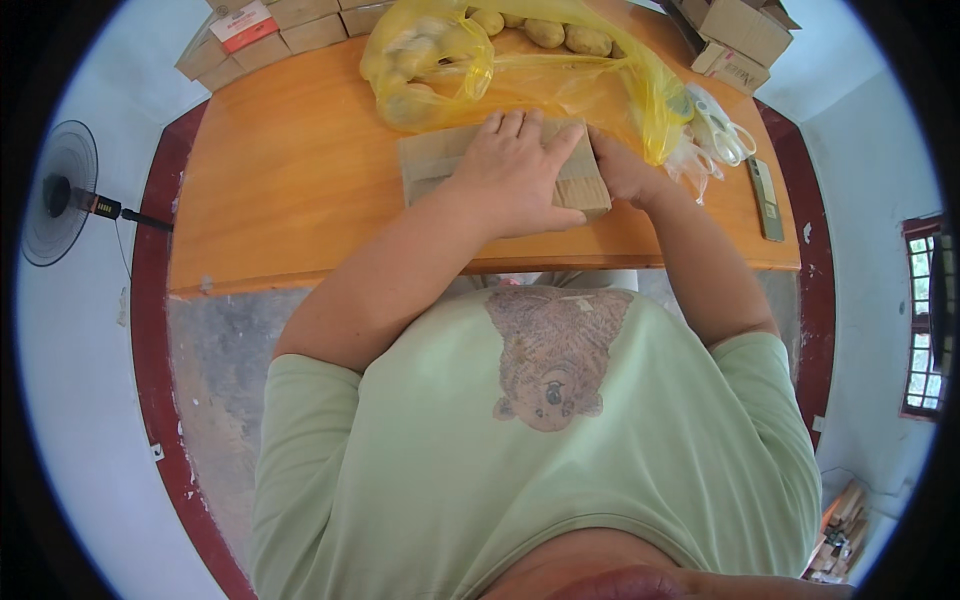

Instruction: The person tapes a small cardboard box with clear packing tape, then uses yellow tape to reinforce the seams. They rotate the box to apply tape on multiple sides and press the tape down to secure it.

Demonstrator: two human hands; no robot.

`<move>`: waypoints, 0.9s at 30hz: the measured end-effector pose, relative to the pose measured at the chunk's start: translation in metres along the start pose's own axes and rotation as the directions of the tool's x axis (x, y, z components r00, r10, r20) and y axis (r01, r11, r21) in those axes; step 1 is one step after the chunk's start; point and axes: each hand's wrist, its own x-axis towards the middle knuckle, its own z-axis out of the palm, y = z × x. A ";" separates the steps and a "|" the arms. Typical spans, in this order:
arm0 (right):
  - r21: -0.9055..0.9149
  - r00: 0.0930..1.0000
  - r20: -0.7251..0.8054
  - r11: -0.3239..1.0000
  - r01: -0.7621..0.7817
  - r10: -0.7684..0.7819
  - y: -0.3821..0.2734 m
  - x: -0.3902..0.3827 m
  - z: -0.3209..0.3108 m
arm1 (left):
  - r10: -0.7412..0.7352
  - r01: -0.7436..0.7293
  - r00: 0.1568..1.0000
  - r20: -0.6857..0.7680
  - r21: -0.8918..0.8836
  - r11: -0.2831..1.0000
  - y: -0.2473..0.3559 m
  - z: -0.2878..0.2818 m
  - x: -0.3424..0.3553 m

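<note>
A flattish cardboard box (430, 160) lies on the wooden table near its front edge. My left hand (510, 175) rests across the top of the box, fingers and thumb spread and lying on it. At the box's right side is my right hand (622, 165), with its fingertips hidden by the box, so I cannot tell their grip. Just beyond the box, a yellow plastic bag (430, 75) is spread out, with several potatoes (545, 32) in and on it. White-handled scissors (720, 130) and crumpled clear plastic sit to the right of my right hand.
Several stacked small cartons (310, 30) stand at the back left, larger cardboard boxes (740, 35) at the back right. A green-grey phone-like slab (766, 200) lies near the table's (260, 200) right edge. A fan (60, 195) is at left, a barred window (920, 310) at right.
</note>
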 end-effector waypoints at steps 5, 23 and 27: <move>-0.039 0.999 -0.020 0.998 -0.045 0.044 -0.001 0.000 0.001 | -0.001 -0.012 0.986 -0.170 -0.076 0.997 -0.011 -0.021 -0.020; -0.213 0.949 -0.082 0.935 0.282 -0.305 0.029 0.008 0.004 | -0.549 0.121 0.812 -0.196 -0.865 0.488 -0.063 0.025 -0.095; -0.119 0.996 -0.021 0.989 0.085 -0.088 0.016 0.001 -0.002 | -0.596 0.091 0.782 -0.184 -0.912 0.401 -0.057 0.020 -0.089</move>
